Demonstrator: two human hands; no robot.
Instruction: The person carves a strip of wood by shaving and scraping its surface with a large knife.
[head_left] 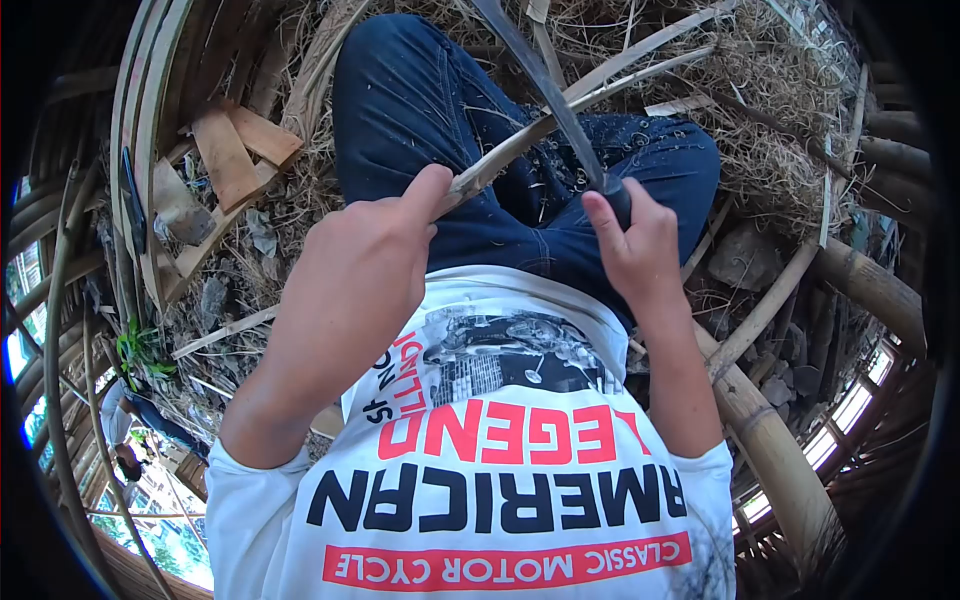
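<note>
Pale split strip (520, 140) gripped in the left hand (365, 265), fingers wrapped round its near end. Right hand (640, 235) is closed on the dark handle of the long knife (565, 115). Blade edge crosses the strip between the hands and the strip's forked far part; contact there can't be told. Both tools sit above the dark trousers (410, 110), dotted with shavings. Open room around the blade: some air between the two fists; wood pieces (225, 155) lie well left of the left grip, a bamboo pole (780, 450) beyond the right forearm. Blade tip is cut off at the top border. Left fingertips are mostly hidden by the hand; dark rim swallows the corners.
</note>
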